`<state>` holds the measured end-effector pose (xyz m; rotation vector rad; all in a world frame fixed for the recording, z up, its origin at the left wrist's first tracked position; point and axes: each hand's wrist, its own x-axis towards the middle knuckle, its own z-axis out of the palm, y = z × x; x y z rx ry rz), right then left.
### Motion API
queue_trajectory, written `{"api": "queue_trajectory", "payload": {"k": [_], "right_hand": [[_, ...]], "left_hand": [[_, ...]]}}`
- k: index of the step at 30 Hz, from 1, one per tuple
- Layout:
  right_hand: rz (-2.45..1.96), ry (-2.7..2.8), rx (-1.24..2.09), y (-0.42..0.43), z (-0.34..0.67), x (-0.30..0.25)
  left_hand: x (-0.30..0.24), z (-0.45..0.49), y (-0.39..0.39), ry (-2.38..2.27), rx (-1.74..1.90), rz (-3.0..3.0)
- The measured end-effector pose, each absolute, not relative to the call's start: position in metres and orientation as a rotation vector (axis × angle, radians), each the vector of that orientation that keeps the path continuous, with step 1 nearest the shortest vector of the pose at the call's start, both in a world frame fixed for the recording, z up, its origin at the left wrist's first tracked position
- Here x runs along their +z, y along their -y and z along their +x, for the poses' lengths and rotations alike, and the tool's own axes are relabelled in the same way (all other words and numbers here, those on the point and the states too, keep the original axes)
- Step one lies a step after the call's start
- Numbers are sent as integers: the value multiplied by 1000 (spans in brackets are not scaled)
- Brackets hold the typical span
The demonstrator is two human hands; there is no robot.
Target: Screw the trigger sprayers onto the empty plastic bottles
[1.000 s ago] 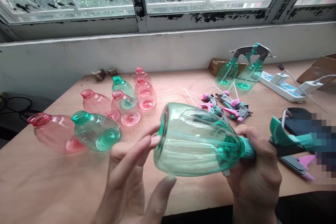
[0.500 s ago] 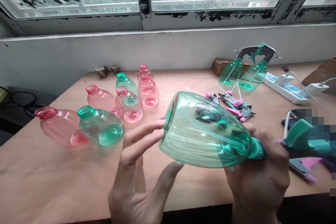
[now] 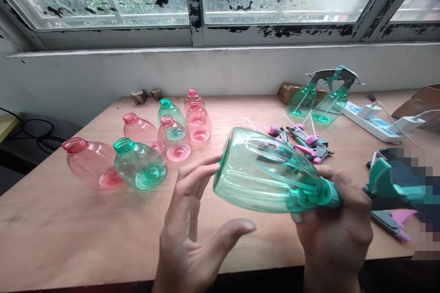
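Plainly, the far left of the wooden tabletop [image 3: 85, 233] bears uncapped red bottles [image 3: 91, 167] and green bottles [image 3: 139, 160], thin-walled by the look of them. Next comes the left hand [image 3: 189, 231], spread in a wide C, its fingertips at the base of the green spray bottle [image 3: 254, 187] and its thumb well clear below – it steadies at most, and grips nothing. The green spray bottle lies on its side in the air above the table, between the two hands, with a thin dip tube [image 3: 277, 175] showing through the wall and no liquid that I can make out, so it should be light. The smooth plastic is probably slippery and springy, apt to give under a hard squeeze though hardly fragile; the rounded belly offers a poor pinch, the narrow neck a better one. There the right hand [image 3: 337, 222] is curled closely around the teal collar [image 3: 330, 194] and neck – a sound, stiff place to hold, though the trigger sprayer head [image 3: 381, 179] beyond it probably makes that end the heavier
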<state>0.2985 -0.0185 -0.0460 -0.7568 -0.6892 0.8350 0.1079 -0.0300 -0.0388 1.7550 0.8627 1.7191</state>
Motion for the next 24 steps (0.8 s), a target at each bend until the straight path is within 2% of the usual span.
{"api": "queue_trajectory", "payload": {"k": [7, 11, 15, 19, 24], "right_hand": [[-792, 631, 741, 21, 298, -47], [-742, 597, 823, 18, 300, -47], [-721, 586, 796, 19, 301, -49], [-723, 674, 690, 24, 299, -53], [-710, 600, 667, 27, 291, -48]], "left_hand": [[-42, 104, 27, -1002, 1738, 1820], [-42, 106, 26, -863, 1870, 1950], [-40, 111, 30, -715, 1882, 1834], [-39, 114, 32, -854, 1944, 1703], [-35, 110, 32, -888, 1914, 1881]]}}
